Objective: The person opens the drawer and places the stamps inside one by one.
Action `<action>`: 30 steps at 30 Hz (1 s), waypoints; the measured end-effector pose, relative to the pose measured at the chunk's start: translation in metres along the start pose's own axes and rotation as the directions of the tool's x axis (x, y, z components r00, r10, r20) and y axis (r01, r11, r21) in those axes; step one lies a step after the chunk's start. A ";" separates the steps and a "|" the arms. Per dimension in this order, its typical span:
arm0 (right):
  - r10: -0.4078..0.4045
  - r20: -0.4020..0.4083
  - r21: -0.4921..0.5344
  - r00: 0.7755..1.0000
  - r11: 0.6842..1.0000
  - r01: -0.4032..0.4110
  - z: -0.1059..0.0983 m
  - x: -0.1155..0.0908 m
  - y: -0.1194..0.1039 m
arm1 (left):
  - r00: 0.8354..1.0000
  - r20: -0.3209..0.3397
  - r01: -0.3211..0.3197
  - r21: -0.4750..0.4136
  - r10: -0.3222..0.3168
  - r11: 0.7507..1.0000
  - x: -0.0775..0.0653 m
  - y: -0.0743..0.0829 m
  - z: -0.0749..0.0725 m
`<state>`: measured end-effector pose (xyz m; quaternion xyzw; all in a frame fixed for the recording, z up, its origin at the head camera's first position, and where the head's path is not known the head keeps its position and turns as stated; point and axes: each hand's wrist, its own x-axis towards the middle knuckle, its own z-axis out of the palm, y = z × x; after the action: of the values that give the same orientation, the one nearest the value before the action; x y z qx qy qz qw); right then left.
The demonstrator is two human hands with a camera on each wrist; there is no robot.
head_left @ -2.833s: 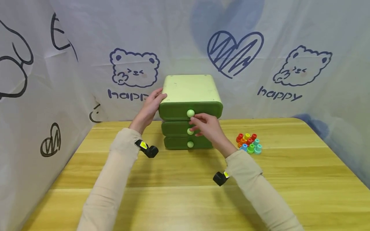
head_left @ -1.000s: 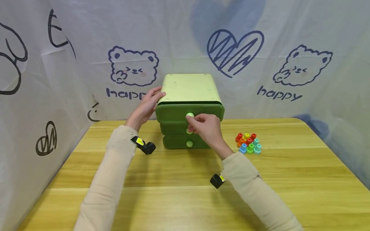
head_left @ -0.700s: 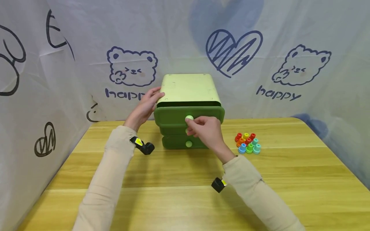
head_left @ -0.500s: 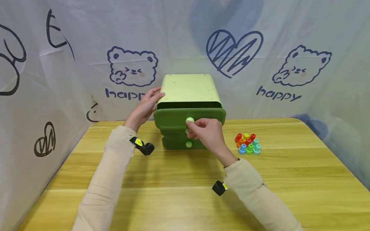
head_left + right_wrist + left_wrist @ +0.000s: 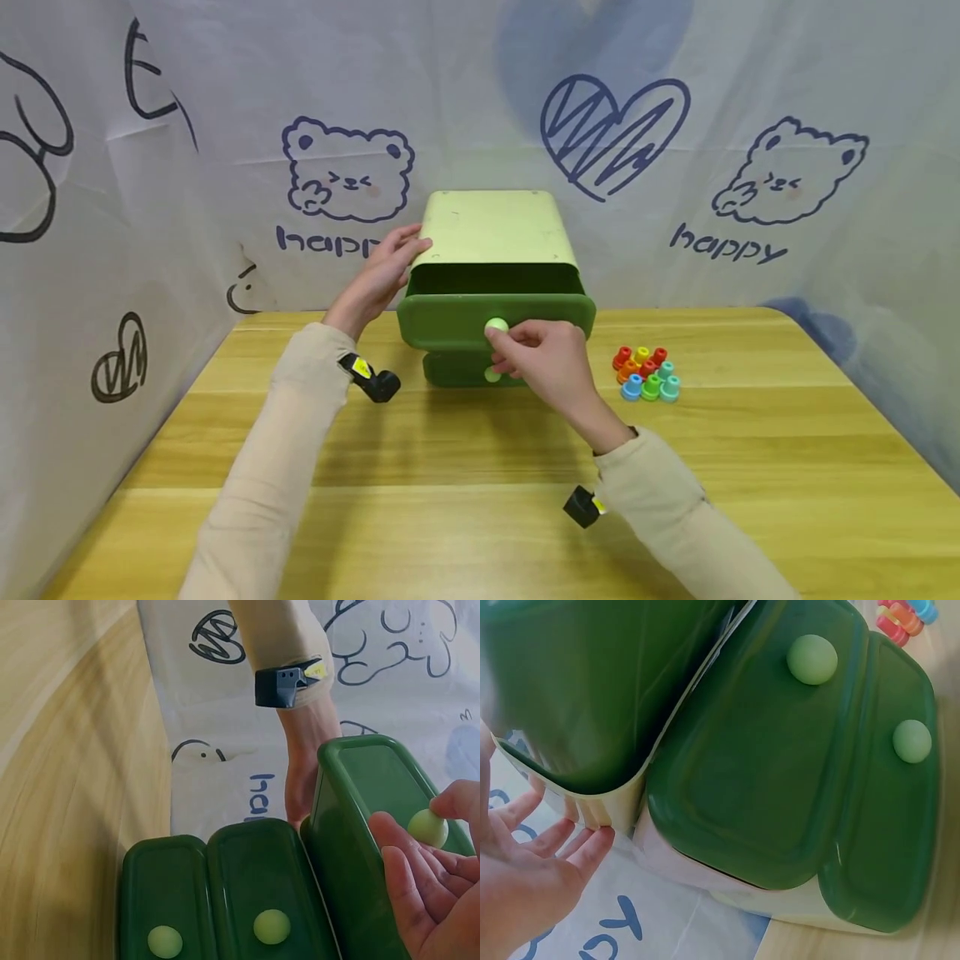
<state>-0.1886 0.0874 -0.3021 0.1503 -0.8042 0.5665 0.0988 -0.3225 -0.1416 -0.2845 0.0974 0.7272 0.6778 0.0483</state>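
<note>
Above the table point(image 5: 450, 533), right fingers point(image 5: 510, 343) pinch a partly hidden knob point(image 5: 496, 323), left fingers point(image 5: 411, 249) relaxed against the cabinet point(image 5: 495, 225).

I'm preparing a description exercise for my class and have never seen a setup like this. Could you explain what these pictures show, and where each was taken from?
There is no robot here: a person works with two bare hands. The widest picture comes from a camera worn on the head, looking forward and down. The other two come from small black cameras, one strapped to each wrist.

A green cabinet with three drawers stands on a wood-grain table. To its right sits a cluster of small coloured pieces.

The right hand pinches the pale round knob of the top drawer, which stands partly open. The left hand rests against the cabinet's left side.
</note>
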 end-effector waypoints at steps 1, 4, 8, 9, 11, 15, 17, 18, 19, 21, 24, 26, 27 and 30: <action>-0.002 0.001 0.000 1.000 1.000 0.002 -0.001 -0.001 0.000 | 1.000 0.003 0.000 0.000 0.000 1.000 0.000 0.000 0.001; -0.013 0.007 -0.002 1.000 1.000 0.013 -0.002 -0.005 -0.001 | 1.000 -0.001 0.001 -0.004 -0.001 1.000 0.001 0.000 0.002; -0.028 0.003 -0.011 1.000 1.000 0.028 -0.002 -0.010 -0.004 | 1.000 -0.005 -0.008 -0.013 0.008 1.000 0.001 0.000 0.002; -0.032 0.000 -0.011 0.999 0.999 0.032 -0.002 -0.011 -0.005 | 1.000 -0.004 -0.010 -0.012 0.009 1.000 0.001 0.000 0.002; -0.038 -0.006 -0.012 0.999 0.999 0.038 -0.002 -0.014 -0.006 | 1.000 0.000 -0.012 -0.012 0.012 1.000 0.001 -0.001 0.002; -0.040 -0.008 -0.015 0.999 0.999 0.040 -0.002 -0.019 -0.009 | 1.000 0.011 -0.009 -0.006 0.009 1.000 0.002 -0.002 0.001; -0.037 -0.002 -0.013 0.999 0.999 0.037 -0.002 -0.021 -0.009 | 1.000 0.018 -0.006 0.004 0.006 1.000 0.002 -0.002 0.000; -0.039 0.001 -0.015 0.999 0.999 0.039 -0.002 -0.023 -0.009 | 1.000 0.021 -0.004 0.011 0.003 1.000 0.001 -0.002 -0.001; -0.038 0.005 -0.015 0.999 0.999 0.038 -0.002 -0.024 -0.008 | 1.000 0.023 -0.002 0.019 0.002 1.000 0.001 -0.002 -0.001; -0.034 0.011 -0.014 0.999 0.999 0.034 -0.002 -0.027 -0.008 | 1.000 0.029 0.000 0.033 -0.001 0.999 0.001 -0.002 -0.002; -0.029 0.015 -0.033 0.999 0.999 0.030 -0.002 -0.031 -0.007 | 0.999 0.037 0.003 0.050 -0.005 0.999 0.000 -0.001 -0.002; -0.032 0.015 -0.048 0.999 0.998 0.033 -0.002 -0.034 -0.007 | 0.999 0.040 0.005 0.054 -0.007 0.999 0.000 0.000 -0.002; -0.041 0.014 -0.055 0.999 0.998 0.041 -0.002 -0.035 -0.007 | 0.999 0.040 0.006 0.053 -0.009 0.999 -0.001 0.000 -0.002; -0.063 0.012 -0.072 0.998 0.995 0.064 -0.002 -0.039 -0.008 | 0.999 0.040 0.010 0.053 -0.012 0.999 -0.001 0.000 -0.002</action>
<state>-0.1496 0.0916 -0.3071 0.1748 -0.8195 0.5328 0.1183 -0.3223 -0.1436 -0.2841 0.1083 0.7441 0.6560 0.0643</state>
